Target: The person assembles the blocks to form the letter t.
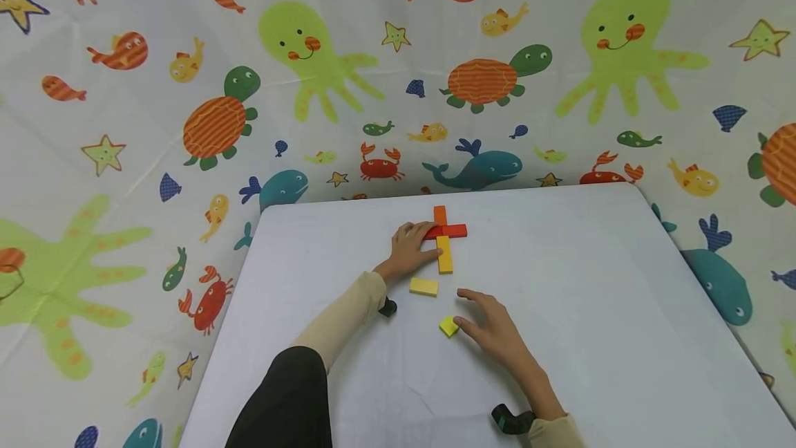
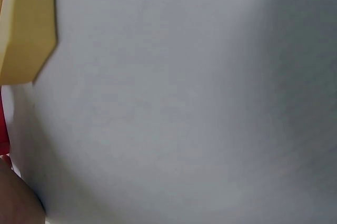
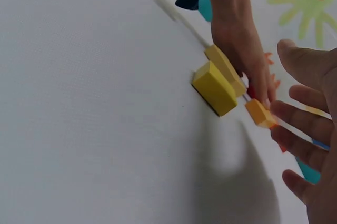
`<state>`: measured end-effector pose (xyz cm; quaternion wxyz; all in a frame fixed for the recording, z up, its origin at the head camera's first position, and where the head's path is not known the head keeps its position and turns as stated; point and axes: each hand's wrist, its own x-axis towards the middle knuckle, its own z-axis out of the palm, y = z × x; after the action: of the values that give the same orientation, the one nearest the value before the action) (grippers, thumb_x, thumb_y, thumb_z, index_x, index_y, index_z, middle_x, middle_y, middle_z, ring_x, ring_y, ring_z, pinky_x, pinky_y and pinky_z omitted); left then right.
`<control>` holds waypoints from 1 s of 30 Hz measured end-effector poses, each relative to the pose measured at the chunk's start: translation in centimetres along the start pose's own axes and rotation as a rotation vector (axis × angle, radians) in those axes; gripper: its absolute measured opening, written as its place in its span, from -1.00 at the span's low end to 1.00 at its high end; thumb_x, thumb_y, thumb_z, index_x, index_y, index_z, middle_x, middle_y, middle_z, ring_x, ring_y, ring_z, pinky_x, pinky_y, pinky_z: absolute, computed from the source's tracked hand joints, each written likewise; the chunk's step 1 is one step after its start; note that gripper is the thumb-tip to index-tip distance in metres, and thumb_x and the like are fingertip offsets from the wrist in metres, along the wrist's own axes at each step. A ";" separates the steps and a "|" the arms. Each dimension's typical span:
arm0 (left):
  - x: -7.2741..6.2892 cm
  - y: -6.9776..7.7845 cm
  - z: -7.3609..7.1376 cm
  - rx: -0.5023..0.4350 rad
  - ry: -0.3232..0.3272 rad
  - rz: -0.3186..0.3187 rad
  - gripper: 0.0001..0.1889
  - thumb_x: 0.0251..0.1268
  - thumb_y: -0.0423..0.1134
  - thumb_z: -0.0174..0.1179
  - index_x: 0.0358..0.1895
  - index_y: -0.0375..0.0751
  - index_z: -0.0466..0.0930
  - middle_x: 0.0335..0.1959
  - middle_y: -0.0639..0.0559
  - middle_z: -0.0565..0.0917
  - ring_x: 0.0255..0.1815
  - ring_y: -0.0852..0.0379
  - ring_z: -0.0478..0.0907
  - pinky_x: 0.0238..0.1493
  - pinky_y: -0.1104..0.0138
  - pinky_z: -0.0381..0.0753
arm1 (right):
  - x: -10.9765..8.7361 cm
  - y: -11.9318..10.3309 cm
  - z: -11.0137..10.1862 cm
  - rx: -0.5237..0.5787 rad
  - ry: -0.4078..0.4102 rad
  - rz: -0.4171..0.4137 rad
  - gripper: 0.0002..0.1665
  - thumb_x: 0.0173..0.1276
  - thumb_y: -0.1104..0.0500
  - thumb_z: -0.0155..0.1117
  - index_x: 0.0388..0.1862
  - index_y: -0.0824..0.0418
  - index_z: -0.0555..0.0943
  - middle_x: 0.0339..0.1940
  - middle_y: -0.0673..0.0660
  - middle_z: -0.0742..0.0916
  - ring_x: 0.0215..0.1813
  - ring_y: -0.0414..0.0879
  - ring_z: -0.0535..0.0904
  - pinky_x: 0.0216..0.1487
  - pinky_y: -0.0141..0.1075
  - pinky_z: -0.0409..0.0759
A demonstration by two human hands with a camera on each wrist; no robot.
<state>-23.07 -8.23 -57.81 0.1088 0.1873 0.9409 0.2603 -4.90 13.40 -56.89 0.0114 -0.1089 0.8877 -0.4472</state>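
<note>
My left hand (image 1: 407, 252) reaches over a cross-like layout of blocks, its fingers at the left red block (image 1: 430, 234) and its thumb at the amber block (image 1: 445, 263). A second red block (image 1: 457, 230) forms the right arm, and an orange block (image 1: 439, 214) the top. Below the cross lies a pale yellow block (image 1: 423, 287), seen close up as a yellow block (image 2: 31, 29) in the left wrist view. My right hand (image 1: 494, 327), empty with thumb and fingers spread, is beside a short bright yellow block (image 1: 448, 325).
All the blocks lie on a white table (image 1: 591, 282). Its far edge meets an upright cloth (image 1: 354, 151) printed with sea animals, which also runs down the left and right sides. Each wrist carries a small black device (image 1: 513, 420).
</note>
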 end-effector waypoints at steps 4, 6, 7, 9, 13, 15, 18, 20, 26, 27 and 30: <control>-0.1 0.1 0.0 0.001 0.001 -0.010 -0.22 0.49 0.23 0.16 0.66 0.18 0.13 0.69 0.00 0.21 0.66 -0.27 -0.01 0.66 -0.23 -0.12 | -0.2 0.2 0.4 0.009 0.012 0.015 -0.33 0.34 0.12 0.53 0.41 0.14 0.56 0.34 0.11 0.70 0.43 0.15 0.55 0.44 0.18 0.48; -0.1 0.1 0.0 0.005 0.002 -0.013 -0.22 0.48 0.23 0.16 0.66 0.17 0.13 0.69 0.00 0.21 0.66 -0.27 -0.01 0.66 -0.23 -0.12 | -0.4 0.3 0.7 0.011 0.022 0.006 -0.33 0.32 0.13 0.53 0.39 0.15 0.58 0.33 0.11 0.71 0.42 0.15 0.56 0.44 0.17 0.49; -0.2 0.2 -0.1 0.007 0.002 -0.015 -0.22 0.48 0.23 0.16 0.66 0.17 0.13 0.69 0.00 0.21 0.66 -0.27 -0.01 0.66 -0.23 -0.12 | -0.5 0.4 0.8 0.008 0.031 -0.007 -0.34 0.31 0.14 0.54 0.38 0.16 0.59 0.32 0.12 0.72 0.41 0.15 0.57 0.42 0.16 0.50; -0.2 0.2 0.0 0.009 0.005 -0.015 -0.22 0.48 0.23 0.17 0.66 0.17 0.14 0.69 0.00 0.22 0.65 -0.27 0.00 0.66 -0.24 -0.11 | -0.6 0.6 1.3 -0.010 0.050 -0.040 -0.35 0.28 0.17 0.56 0.35 0.19 0.61 0.28 0.12 0.74 0.37 0.14 0.60 0.38 0.14 0.53; -0.3 0.2 -0.1 0.003 0.006 -0.016 -0.22 0.48 0.23 0.17 0.66 0.16 0.15 0.68 -0.01 0.22 0.65 -0.28 0.00 0.65 -0.24 -0.10 | -0.8 1.0 2.0 -0.078 0.099 -0.111 -0.38 0.21 0.20 0.60 0.27 0.21 0.66 0.19 0.10 0.79 0.27 0.12 0.66 0.28 0.12 0.59; -0.3 0.3 -0.1 -0.003 0.004 -0.017 -0.22 0.48 0.23 0.17 0.66 0.16 0.14 0.68 -0.01 0.22 0.65 -0.28 0.00 0.66 -0.24 -0.10 | -0.9 1.0 2.2 -0.108 0.113 -0.130 -0.39 0.18 0.20 0.62 0.23 0.19 0.67 0.15 0.09 0.80 0.24 0.11 0.66 0.26 0.12 0.59; -0.2 0.4 0.0 -0.011 0.000 -0.026 -0.22 0.48 0.22 0.17 0.66 0.18 0.14 0.69 0.00 0.21 0.66 -0.28 -0.01 0.66 -0.23 -0.10 | -1.0 1.3 2.2 -0.130 0.125 -0.155 -0.40 0.14 0.19 0.65 0.19 0.16 0.70 0.11 0.09 0.80 0.22 0.12 0.65 0.24 0.13 0.59; 0.0 0.4 0.1 -0.012 -0.004 -0.031 -0.22 0.48 0.23 0.17 0.67 0.19 0.12 0.69 0.01 0.20 0.66 -0.27 -0.02 0.66 -0.22 -0.11 | -1.0 1.6 2.2 -0.144 0.139 -0.183 -0.40 0.10 0.19 0.67 0.17 0.16 0.70 0.09 0.09 0.81 0.21 0.11 0.65 0.22 0.12 0.58; 0.5 0.3 0.5 -0.014 0.011 -0.039 -0.22 0.48 0.22 0.18 0.66 0.19 0.13 0.68 0.01 0.21 0.65 -0.27 -0.02 0.66 -0.23 -0.10 | -0.7 2.6 2.2 -0.179 0.183 -0.307 -0.36 -0.02 0.18 0.74 0.10 0.17 0.72 0.04 0.09 0.81 0.17 0.08 0.64 0.19 0.06 0.56; 0.6 0.3 0.5 -0.012 0.013 -0.042 -0.22 0.47 0.22 0.18 0.66 0.19 0.13 0.68 0.01 0.21 0.65 -0.27 -0.01 0.66 -0.23 -0.10 | -0.7 2.7 2.2 -0.186 0.183 -0.320 -0.36 -0.03 0.18 0.75 0.09 0.17 0.72 0.05 0.08 0.80 0.17 0.08 0.64 0.19 0.06 0.55; 0.8 0.4 0.5 -0.014 0.015 -0.052 -0.22 0.47 0.21 0.19 0.66 0.20 0.13 0.68 0.02 0.21 0.66 -0.26 -0.01 0.66 -0.23 -0.10 | -0.5 3.0 2.1 -0.201 0.178 -0.333 -0.39 -0.02 0.15 0.74 0.07 0.14 0.73 0.06 0.06 0.79 0.17 0.06 0.62 0.19 0.08 0.53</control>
<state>-23.53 -7.35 -58.12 0.1098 0.1603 0.9444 0.2652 -4.66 13.55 -60.54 -0.1519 -0.2146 0.8951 -0.3600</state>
